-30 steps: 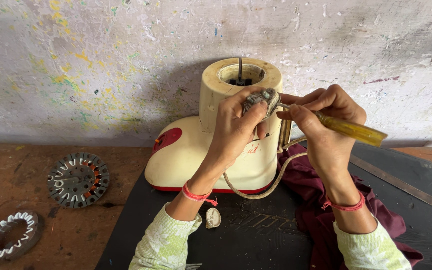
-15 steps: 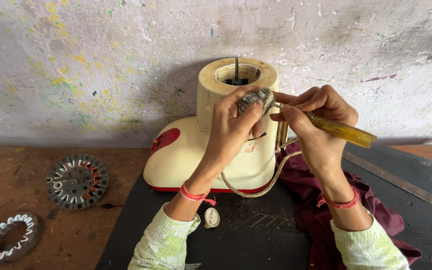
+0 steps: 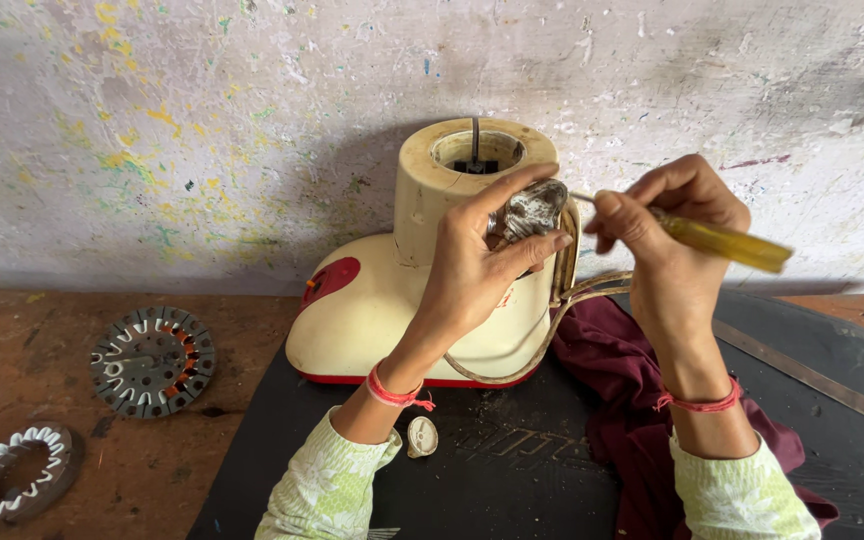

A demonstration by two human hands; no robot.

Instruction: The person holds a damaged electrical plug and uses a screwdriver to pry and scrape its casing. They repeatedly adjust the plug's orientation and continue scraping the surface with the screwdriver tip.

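The left hand (image 3: 472,265) is closed on a small grey metal part (image 3: 529,208), thumb & fingers pinching it right by the top of the cream mixer base (image 3: 392,300). The right hand (image 3: 667,240) is wrapped tight round a yellow-handled screwdriver (image 3: 722,242). Its thin tip points at the metal part and looks like it touches it, tho the exact spot is too small to see.

Vs a sec ago: both hands sit a bit lower on the mixer base, the metal part is turned more to the side, and the screwdriver handle lies flatter. So the tool seems to be working on the part bit by bit, not done yet.

The mixer base stands on a black mat (image 3: 512,470), back near the painted wall (image 3: 202,120). A tan cord (image 3: 562,300) loops round its right side. A dark red cloth (image 3: 612,400) lies under the right wrist. A small cream knob (image 3: 421,436) rests on the mat just by the left sleeve. Left on the wood surface (image 3: 42,330) are 2 round metal rings: a toothed disc (image 3: 152,360) & a white-edged ring (image 3: 17,472). A flat metal strip (image 3: 812,375) lies at far right.
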